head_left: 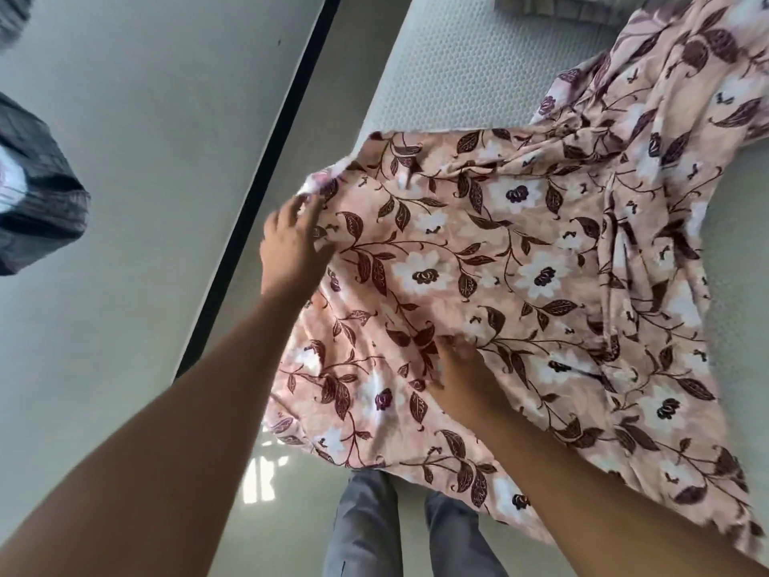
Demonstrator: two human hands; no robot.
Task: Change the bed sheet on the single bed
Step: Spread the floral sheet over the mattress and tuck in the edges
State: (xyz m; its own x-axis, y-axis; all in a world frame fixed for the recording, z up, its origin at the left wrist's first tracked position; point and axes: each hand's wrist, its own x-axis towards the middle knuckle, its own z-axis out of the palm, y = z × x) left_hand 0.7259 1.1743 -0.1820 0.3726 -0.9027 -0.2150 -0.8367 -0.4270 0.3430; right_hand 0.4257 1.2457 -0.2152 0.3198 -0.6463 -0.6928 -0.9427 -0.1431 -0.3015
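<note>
The bare mattress (453,77) lies open toward twelve o'clock, an uncovered strip between the wall (158,118) at ten o'clock and the rumpled sheet (520,264). That sheet heaps across the centre and runs to two o'clock, covering most of the bed and draping off its near edge at six o'clock. A folded cloth (553,6) sits at the far end, at one o'clock. A dark bundle (37,193) hangs at nine o'clock. The floor (291,493) beside the legs (366,526) at six o'clock shows bare.
</note>
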